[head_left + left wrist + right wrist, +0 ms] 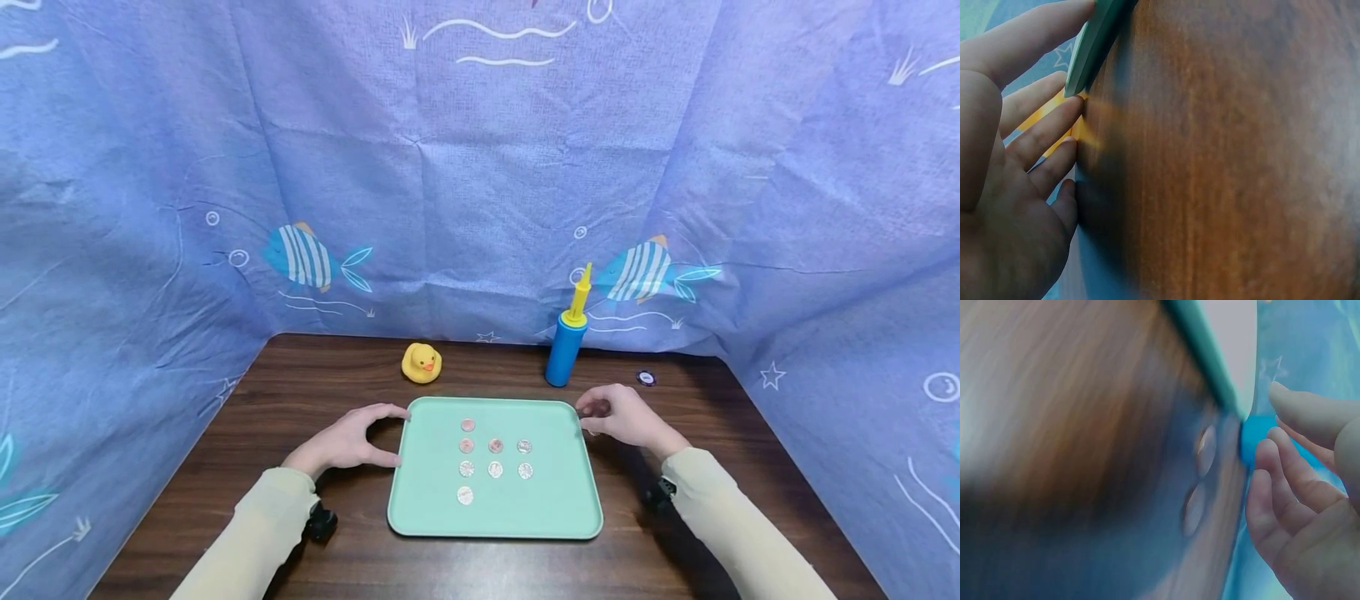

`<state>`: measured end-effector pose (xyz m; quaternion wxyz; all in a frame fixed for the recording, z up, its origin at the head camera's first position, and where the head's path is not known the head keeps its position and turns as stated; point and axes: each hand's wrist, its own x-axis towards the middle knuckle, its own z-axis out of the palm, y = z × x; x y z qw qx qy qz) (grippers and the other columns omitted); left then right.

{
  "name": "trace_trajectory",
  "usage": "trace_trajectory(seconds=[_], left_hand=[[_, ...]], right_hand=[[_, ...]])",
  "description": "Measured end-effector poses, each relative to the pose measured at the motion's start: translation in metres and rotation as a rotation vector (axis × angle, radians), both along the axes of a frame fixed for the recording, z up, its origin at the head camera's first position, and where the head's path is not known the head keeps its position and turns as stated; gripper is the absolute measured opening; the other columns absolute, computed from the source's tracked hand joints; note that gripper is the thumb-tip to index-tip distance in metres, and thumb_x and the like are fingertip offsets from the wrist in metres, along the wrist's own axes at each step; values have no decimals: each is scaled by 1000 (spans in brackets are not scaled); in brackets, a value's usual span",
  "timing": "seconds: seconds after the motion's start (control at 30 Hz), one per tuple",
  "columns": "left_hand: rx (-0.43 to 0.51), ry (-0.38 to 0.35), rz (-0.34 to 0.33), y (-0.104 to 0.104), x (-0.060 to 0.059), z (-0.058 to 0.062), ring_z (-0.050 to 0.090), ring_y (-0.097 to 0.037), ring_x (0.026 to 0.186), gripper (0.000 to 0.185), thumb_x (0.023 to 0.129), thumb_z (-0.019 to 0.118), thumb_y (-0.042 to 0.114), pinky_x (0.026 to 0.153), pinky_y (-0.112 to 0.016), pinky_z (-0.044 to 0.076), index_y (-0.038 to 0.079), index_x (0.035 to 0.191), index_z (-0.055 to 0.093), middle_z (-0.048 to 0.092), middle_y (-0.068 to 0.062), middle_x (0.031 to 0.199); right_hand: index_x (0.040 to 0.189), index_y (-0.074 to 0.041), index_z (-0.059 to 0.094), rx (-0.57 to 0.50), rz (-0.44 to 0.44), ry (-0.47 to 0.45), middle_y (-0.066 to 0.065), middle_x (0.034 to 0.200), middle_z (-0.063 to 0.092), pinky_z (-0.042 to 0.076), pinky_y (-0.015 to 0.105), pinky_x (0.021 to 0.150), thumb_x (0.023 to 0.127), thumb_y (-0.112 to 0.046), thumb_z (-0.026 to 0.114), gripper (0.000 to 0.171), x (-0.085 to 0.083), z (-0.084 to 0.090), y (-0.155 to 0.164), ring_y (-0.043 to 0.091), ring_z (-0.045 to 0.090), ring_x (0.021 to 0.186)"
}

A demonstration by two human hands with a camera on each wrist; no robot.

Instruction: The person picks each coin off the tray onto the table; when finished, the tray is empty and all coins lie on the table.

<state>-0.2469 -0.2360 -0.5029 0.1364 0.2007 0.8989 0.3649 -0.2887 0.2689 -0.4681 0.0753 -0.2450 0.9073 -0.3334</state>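
Observation:
A mint-green tray (555, 500) lies flat on the dark wooden table (300, 392) with several coins (495, 470) set in rows on it. My left hand (363, 435) arches beside the tray's left edge, thumb and forefinger tips touching it. In the left wrist view the left hand (1016, 169) has its fingers nearly straight, beside the tray's rim (1094, 44). My right hand (621, 417) sits at the tray's far right corner with loosely curled fingers. The right wrist view shows the right hand (1297, 506) just off the tray's corner (1210, 362).
A yellow rubber duck (421, 362) sits behind the tray on the left. A blue hand pump with a yellow nozzle (566, 346) stands behind it on the right, with a dark chip (647, 377) nearby. Blue fish-print cloth (480, 183) walls the table on three sides.

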Motion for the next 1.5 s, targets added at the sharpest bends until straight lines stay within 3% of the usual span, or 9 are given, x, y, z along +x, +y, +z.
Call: trace_trajectory(seconds=[0.27, 0.7, 1.13, 1.33, 1.5], left_hand=[[1, 4, 4, 1, -1, 0, 43, -36, 148, 73, 84, 89, 44, 118, -63, 35, 23, 147, 60, 52, -6, 156], [3, -4, 3, 2, -3, 2, 43, -37, 148, 74, 83, 90, 44, 117, -64, 36, 23, 147, 60, 53, -6, 155], [2, 12, -7, 0, 0, 1, 44, -38, 147, 74, 84, 89, 48, 115, -65, 38, 23, 147, 59, 53, -7, 155], [7, 8, -4, 0, 0, 1, 44, -37, 147, 73, 84, 89, 47, 116, -63, 38, 23, 147, 60, 54, -6, 155], [8, 12, -6, 0, -1, 1, 44, -36, 147, 73, 84, 89, 46, 117, -63, 37, 23, 146, 60, 54, -6, 155]], right_hand=[[113, -4, 78, 33, 100, 31, 4, 99, 76, 59, 29, 74, 92, -12, 83, 23, -6, 9, -48, 12, 69, 84], [115, -3, 78, 51, 207, 9, 10, 110, 78, 61, 35, 84, 93, -11, 81, 23, -13, 11, -109, 17, 73, 92], [118, -3, 78, 93, 227, 11, 9, 116, 77, 60, 41, 91, 92, -8, 82, 27, -18, 8, -149, 24, 72, 101], [117, -6, 79, 100, 244, 8, 6, 116, 77, 60, 35, 89, 93, -9, 82, 25, -21, 1, -162, 21, 73, 100], [116, -11, 80, 105, 253, -34, 1, 116, 77, 59, 32, 88, 95, -20, 81, 22, -20, -3, -173, 17, 73, 100]])
